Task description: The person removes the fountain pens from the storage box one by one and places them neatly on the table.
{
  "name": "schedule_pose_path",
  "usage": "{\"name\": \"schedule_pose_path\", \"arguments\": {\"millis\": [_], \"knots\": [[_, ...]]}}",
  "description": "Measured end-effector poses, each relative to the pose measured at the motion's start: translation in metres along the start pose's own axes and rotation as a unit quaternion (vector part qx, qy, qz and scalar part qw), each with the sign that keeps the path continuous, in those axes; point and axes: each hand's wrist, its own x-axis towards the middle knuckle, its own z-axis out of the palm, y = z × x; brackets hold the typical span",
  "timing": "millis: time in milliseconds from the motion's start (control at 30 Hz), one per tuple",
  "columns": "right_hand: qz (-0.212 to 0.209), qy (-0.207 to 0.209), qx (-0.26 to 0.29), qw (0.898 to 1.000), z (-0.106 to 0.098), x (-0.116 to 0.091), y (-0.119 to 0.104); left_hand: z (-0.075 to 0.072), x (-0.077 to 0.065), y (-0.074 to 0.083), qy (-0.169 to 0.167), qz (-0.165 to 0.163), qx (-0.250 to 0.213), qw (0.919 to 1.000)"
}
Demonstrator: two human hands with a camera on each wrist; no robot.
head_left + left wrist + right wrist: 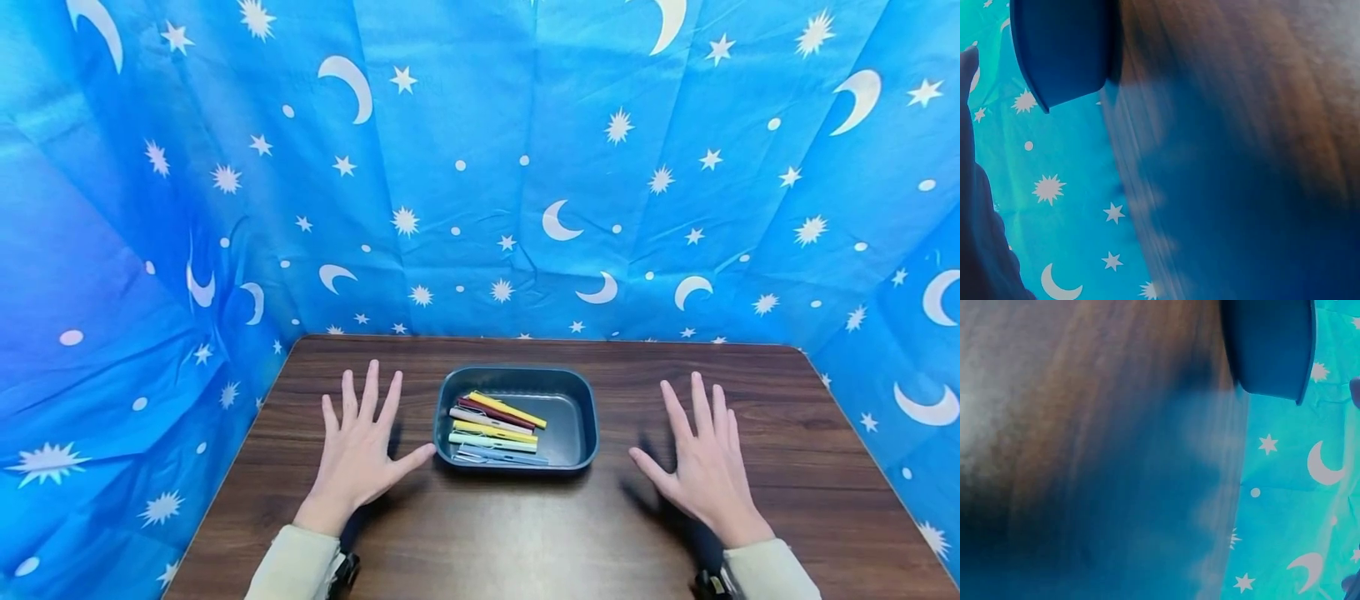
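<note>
A dark blue-grey rectangular tray stands on the table in the middle of the head view. Several pens with metal clips lie in its left and middle part, among them a yellow pen, a mint-green pen and a light blue pen. To the left of the tray, my left hand is spread with straight fingers, its thumb tip right by the tray's rim. My right hand, also spread and holding nothing, is apart from the tray on its right. Both wrist views show the tray's outer wall.
The brown wood-grain table has rounded far corners. Behind it and along both sides hangs a blue cloth with white moons and stars. Dark bands with devices sit at both wrists, below pale sleeves.
</note>
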Motion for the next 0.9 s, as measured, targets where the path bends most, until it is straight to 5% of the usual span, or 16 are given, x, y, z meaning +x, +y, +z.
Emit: {"name": "schedule_pose_path", "arguments": {"millis": [233, 400, 667, 900], "knots": [[-0.03, -0.004, 0.115, 0.993, -0.005, 0.011, -0.002, -0.005, 0.005, 0.003, -0.046, 0.004, -0.113, 0.9925], [-0.022, -0.041, 0.173, 0.984, -0.012, 0.022, -0.007, -0.004, 0.009, 0.005, -0.084, -0.009, -0.219, 0.9721], [-0.004, -0.112, 0.222, 0.969, -0.019, 0.043, -0.016, 0.008, 0.021, -0.002, -0.149, -0.025, -0.374, 0.9151], [0.012, -0.139, 0.309, 0.941, -0.023, 0.059, -0.027, 0.026, 0.031, -0.011, -0.18, 0.001, -0.478, 0.8598]]}}
